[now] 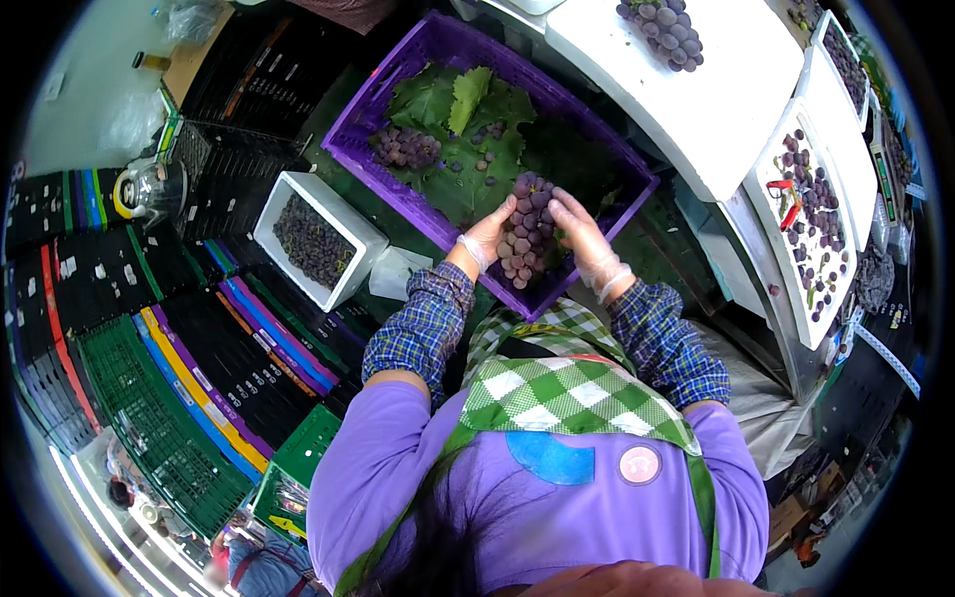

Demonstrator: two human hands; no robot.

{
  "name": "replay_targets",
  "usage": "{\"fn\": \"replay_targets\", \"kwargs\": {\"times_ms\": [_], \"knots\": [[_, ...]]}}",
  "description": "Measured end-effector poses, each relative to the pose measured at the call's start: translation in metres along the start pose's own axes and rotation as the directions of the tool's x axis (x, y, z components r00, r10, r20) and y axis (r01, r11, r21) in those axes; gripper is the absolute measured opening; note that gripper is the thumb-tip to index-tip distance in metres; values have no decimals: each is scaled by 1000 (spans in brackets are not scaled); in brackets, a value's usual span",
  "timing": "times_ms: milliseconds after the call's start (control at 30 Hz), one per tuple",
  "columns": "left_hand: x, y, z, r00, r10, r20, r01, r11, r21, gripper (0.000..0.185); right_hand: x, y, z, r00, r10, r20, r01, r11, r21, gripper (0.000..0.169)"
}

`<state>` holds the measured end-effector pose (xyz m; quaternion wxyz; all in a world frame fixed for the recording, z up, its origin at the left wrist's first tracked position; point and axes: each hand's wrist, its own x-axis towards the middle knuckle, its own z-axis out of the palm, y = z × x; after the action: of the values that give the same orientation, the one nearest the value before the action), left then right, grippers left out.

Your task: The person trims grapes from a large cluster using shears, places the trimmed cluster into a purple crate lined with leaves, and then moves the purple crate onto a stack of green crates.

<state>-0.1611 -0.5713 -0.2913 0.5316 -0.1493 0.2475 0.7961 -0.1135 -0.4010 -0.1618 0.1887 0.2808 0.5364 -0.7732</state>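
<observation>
Between my two gloved hands is a bunch of purple grapes (524, 231), held over the near part of a purple plastic crate (440, 216). My left hand (489, 233) grips its left side with the thumb near the top. On the other side, my right hand (586, 239) has its fingertips against the upper right grapes. Inside the crate, broad green grape leaves (466, 183) cover much of the bottom. Another bunch of grapes (406, 148) rests on them at the left, and several loose grapes lie scattered nearby.
Left of the crate stands a white foam box (272, 242) of dark grapes. A white table surface (701, 112) at right bears another grape bunch (664, 33). Beyond it, a white tray (809, 317) holds loose grapes and red-handled snips (791, 213). Stacked crates (216, 358) line the left.
</observation>
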Motion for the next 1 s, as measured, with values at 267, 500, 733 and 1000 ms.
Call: {"fn": "replay_targets", "kwargs": {"times_ms": [267,500,733,1000], "knots": [[10,-13,22,987,34,154,-41,998,41,72,-17,27,-39,876,-482,28,445,782,-437,52],[36,-45,130,827,-87,556,111,994,-10,67,-119,22,-46,600,-745,-289,384,586,-713,72],[7,-144,240,730,-445,519,175,855,488,82,-235,74,-47,183,-695,-696,354,707,-613,88],[-48,-306,304,573,-680,458,124,624,772,66,-348,160,-79,-221,-424,-878,442,760,-477,99]]}}
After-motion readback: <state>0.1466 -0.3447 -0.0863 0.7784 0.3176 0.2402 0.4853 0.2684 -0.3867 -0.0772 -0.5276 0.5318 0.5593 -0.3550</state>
